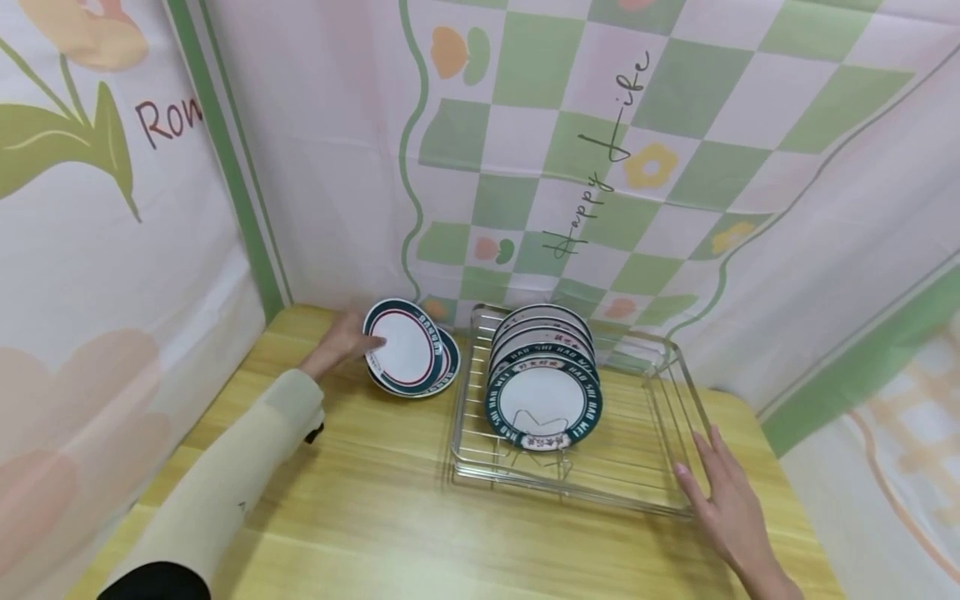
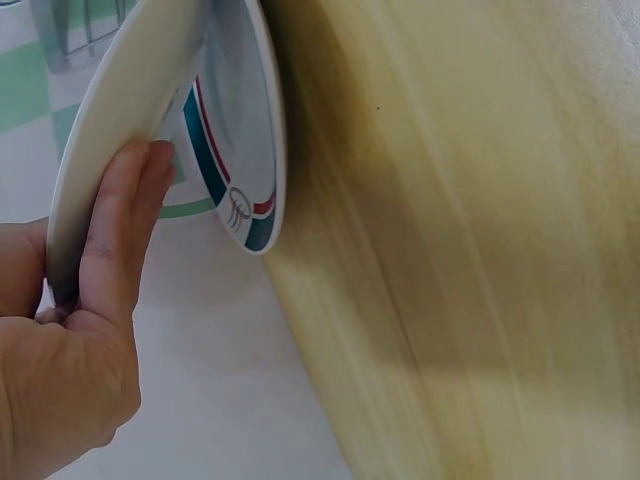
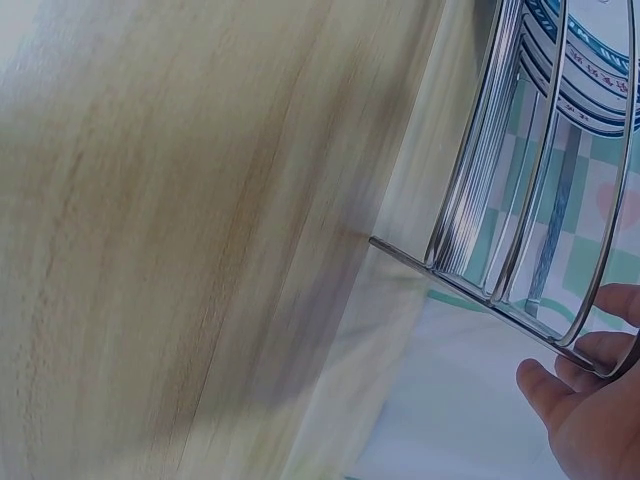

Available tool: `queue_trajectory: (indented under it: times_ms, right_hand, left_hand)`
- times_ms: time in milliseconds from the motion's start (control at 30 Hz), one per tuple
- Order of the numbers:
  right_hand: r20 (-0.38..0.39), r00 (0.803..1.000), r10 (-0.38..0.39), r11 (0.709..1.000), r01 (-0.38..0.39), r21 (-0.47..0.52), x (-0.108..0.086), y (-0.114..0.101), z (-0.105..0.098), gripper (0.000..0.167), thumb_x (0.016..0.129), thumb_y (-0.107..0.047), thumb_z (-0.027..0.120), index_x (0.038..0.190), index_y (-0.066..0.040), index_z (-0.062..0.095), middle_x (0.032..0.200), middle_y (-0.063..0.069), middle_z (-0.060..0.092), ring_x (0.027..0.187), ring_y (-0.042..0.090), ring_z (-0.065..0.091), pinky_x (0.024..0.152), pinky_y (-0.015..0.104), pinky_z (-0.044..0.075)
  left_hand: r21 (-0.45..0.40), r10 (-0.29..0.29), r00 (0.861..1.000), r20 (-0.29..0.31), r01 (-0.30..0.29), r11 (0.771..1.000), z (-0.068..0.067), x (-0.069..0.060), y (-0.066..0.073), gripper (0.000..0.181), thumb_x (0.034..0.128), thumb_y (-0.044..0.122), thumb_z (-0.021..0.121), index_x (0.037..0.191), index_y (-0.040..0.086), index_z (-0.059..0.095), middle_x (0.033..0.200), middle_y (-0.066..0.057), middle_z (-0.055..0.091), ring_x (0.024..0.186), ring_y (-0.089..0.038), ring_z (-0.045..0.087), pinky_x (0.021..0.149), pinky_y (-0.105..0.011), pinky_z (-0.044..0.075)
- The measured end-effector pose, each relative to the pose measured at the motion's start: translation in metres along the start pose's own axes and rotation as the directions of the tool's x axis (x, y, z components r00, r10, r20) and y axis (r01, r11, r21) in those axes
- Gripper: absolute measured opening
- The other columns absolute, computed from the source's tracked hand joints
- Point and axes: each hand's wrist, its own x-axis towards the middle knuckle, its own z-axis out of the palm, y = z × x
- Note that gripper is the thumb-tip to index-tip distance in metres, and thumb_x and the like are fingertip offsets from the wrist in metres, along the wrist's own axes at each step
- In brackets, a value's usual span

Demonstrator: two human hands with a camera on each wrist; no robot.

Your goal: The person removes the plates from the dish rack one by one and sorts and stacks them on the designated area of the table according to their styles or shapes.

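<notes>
Plate (image 1: 402, 348), pinched by the left hand (image 1: 343, 343) near the worktop's (image 1: 375, 500) back edge, might slip if held loosely; right hand (image 1: 723, 504) grips rack (image 3: 472, 185).

Green-rimmed plate (image 1: 403, 346): held, tilted | second plate (image 1: 452, 367): partly behind it | wire rack (image 1: 517, 477): row of standing plates (image 1: 543, 400)

Cream left sleeve (image 1: 225, 483), small dark mark (image 1: 242, 506), black piece (image 1: 315, 432) at cuff (image 1: 298, 398).

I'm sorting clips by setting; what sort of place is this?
Perhaps a makeshift booth set up like a home: printed cloth hangs around a table holding a rack of plates.
</notes>
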Motion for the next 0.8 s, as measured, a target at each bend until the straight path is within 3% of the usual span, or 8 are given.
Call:
queue_trajectory:
  times_ms: [200,467,633,800]
  right_hand:
    - [-0.009,1.0,-0.001,1.0,0.001,0.002,-0.001,0.002,0.002,0.061,0.108,-0.026,0.056,0.158,0.005,0.039,0.172,0.027,0.017,0.144,0.065,0.03,0.104,0.085,0.027]
    - [-0.007,1.0,-0.004,1.0,0.005,0.019,-0.001,0.001,0.001,0.062,0.108,-0.026,0.057,0.158,0.004,0.038,0.172,0.026,0.017,0.145,0.065,0.029,0.105,0.085,0.025]
    - [-0.013,1.0,-0.005,1.0,0.005,0.021,-0.001,-0.001,0.0,0.061,0.108,-0.025,0.057,0.158,0.005,0.039,0.172,0.027,0.018,0.144,0.065,0.03,0.105,0.085,0.026]
    - [-0.02,1.0,-0.004,1.0,0.005,0.017,-0.002,0.0,0.001,0.061,0.108,-0.025,0.057,0.158,0.005,0.039,0.172,0.028,0.019,0.144,0.065,0.03,0.106,0.084,0.025]
  left_hand:
    - [-0.021,0.003,1.0,0.024,-0.003,1.0,0.001,0.001,-0.004,0.033,0.0978,0.014,0.074,0.116,-0.013,0.065,0.086,-0.018,0.073,0.077,-0.031,0.073,0.075,-0.041,0.062]
    - [-0.078,-0.047,0.998,0.045,0.051,0.996,0.007,0.005,-0.013,0.041,0.0983,0.013,0.075,0.127,-0.014,0.062,0.099,-0.022,0.072,0.074,-0.022,0.071,0.074,-0.035,0.063]
    - [-0.065,-0.064,0.997,0.042,0.067,0.996,0.008,0.006,-0.016,0.039,0.098,0.014,0.076,0.121,-0.014,0.062,0.09,-0.018,0.071,0.065,-0.018,0.069,0.066,-0.032,0.063]
    - [-0.028,-0.096,0.994,0.058,0.097,0.995,0.009,0.005,-0.018,0.03,0.0974,0.017,0.078,0.103,-0.009,0.065,0.073,-0.011,0.069,0.054,-0.014,0.064,0.057,-0.028,0.058]
